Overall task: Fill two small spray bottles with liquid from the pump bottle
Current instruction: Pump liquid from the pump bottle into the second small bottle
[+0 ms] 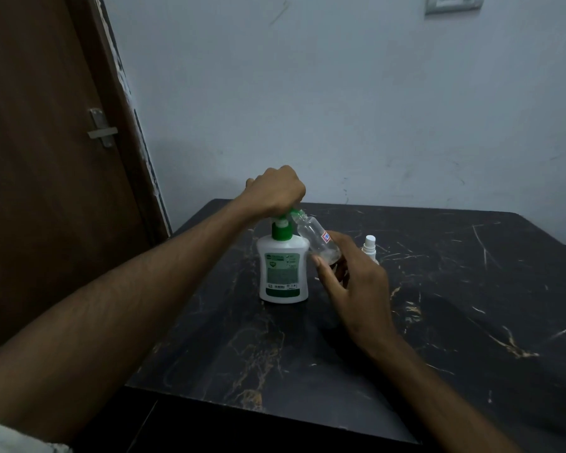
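We judge the clear spray bottle (317, 238) light and slippery; our right hand (353, 289) grips its base, our left hand (276, 189) curls over the pump bottle (283, 273) head.

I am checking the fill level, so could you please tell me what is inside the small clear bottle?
The small clear bottle, tilted toward the pump bottle, looks almost empty; a little clear liquid may sit at its base. The right hand covers its base.

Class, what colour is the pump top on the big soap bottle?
Green pump top, seen in the head view.
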Demonstrator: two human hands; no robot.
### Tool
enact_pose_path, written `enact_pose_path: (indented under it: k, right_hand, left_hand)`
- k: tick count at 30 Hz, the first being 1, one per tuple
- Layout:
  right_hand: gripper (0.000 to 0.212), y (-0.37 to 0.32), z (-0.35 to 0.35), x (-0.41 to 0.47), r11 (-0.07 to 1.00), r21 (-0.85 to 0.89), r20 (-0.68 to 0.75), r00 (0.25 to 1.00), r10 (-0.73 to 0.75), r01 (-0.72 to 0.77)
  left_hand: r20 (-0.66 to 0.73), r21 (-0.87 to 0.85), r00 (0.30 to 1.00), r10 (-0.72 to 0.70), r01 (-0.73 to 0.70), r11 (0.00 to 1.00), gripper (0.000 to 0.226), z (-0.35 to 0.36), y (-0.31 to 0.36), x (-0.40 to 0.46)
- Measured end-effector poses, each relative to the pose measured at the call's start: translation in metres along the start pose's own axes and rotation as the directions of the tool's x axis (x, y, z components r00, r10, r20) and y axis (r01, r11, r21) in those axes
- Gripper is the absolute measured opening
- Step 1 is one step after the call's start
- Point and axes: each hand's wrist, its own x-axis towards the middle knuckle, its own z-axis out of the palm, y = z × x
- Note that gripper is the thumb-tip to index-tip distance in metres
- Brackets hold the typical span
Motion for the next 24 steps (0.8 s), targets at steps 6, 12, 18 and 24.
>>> enact_pose_path:
  k: [6,12,18,24]
  right_hand:
    - [0.036,0.005,0.003,-0.002,1.0,-0.001,-0.026,1.0,0.008,-0.008]
    - [0.035,0.006,0.003,-0.003,1.0,0.012,-0.004,1.0,0.004,-0.004]
    - [0.029,0.006,0.001,-0.005,0.999,0.039,0.021,0.999,0.037,-0.038]
    - [0.024,0.006,0.001,-0.004,0.998,0.056,0.03,0.999,0.037,-0.039]
  left_hand:
    - [-0.02,0.03,0.999,0.026,-0.026,0.999,0.026,0.006,-0.003,-0.001]
    - [-0.002,0.04,1.0,0.013,-0.013,0.999,0.039,-0.004,-0.005,0.004]
    - [0.043,0.055,0.998,0.054,-0.056,0.997,0.045,0.008,-0.009,0.007]
    - [-0.012,0.127,0.993,0.116,-0.114,0.985,0.043,-0.002,-0.005,0.01]
